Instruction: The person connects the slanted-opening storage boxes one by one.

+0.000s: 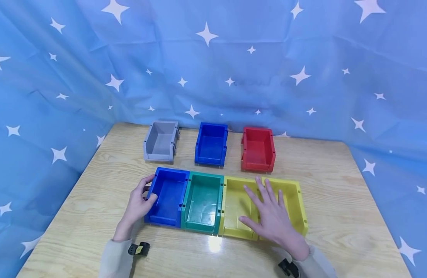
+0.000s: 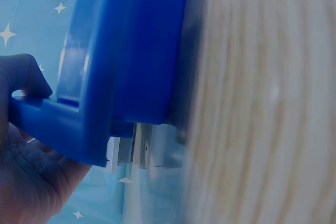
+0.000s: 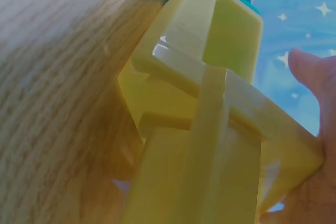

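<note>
Side by side in the front row stand a blue bin [image 1: 168, 193], a green bin [image 1: 204, 197] and two yellow bins, the left yellow bin [image 1: 234, 204] and the right yellow bin [image 1: 294, 199]. My left hand [image 1: 135, 204] pinches the blue bin's left wall, thumb inside and fingers outside; the left wrist view shows this grip on the blue bin [image 2: 100, 66] close up. Spread fingers of my right hand [image 1: 274, 220] lie over the yellow bins, hiding part of the wall between them. In the right wrist view, the palm [image 3: 310, 192] is beside a yellow bin [image 3: 231, 40].
Behind the front row, a grey bin [image 1: 161, 141], another blue bin [image 1: 211, 144] and a red bin [image 1: 258, 148] stand apart on the wooden table [image 1: 77, 216]. A blue curtain with white stars [image 1: 213, 77] hangs along the table's back and sides.
</note>
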{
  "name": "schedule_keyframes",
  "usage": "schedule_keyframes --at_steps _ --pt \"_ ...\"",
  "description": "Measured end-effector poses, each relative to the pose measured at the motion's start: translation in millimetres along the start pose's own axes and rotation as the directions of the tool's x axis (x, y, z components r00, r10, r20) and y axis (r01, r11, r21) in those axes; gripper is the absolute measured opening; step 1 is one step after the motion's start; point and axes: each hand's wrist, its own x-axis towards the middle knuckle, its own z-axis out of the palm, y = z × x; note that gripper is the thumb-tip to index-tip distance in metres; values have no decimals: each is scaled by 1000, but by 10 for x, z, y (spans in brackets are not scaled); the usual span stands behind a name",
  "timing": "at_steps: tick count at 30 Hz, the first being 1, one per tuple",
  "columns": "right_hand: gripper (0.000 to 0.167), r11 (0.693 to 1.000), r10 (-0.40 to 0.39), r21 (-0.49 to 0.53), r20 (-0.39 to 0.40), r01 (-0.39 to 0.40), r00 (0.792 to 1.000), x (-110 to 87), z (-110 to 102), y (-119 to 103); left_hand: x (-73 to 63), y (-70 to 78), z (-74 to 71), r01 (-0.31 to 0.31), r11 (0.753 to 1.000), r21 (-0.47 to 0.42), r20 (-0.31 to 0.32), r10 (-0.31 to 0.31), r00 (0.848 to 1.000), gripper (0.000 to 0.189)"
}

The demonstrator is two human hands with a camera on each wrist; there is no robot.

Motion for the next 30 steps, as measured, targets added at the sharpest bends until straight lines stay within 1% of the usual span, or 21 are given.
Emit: schedule_keyframes --at_steps 4,11,12,19,25,30 --pt "81 1000 3 3 -1 -3 1000 3 16 3 12 16 -2 9 1000 17 13 -10 1000 58" --pt "80 1000 -3 10 -19 3 1000 -9 51 13 27 416 -46 -18 1000 19 12 18 1000 54" --pt "79 1000 -3 13 -21 3 1000 -10 55 12 28 436 -48 -17 1000 22 11 17 1000 53" --pt "80 1000 4 20 -1 -4 1000 -28 104 17 12 468 -52 -24 999 24 14 23 1000 53" --pt "80 1000 -6 24 -37 7 999 -37 155 37 20 462 -39 -12 1000 22 10 12 1000 52" --pt "79 999 -1 33 -42 3 999 -49 182 45 27 443 -29 -20 1000 22 10 19 1000 52"
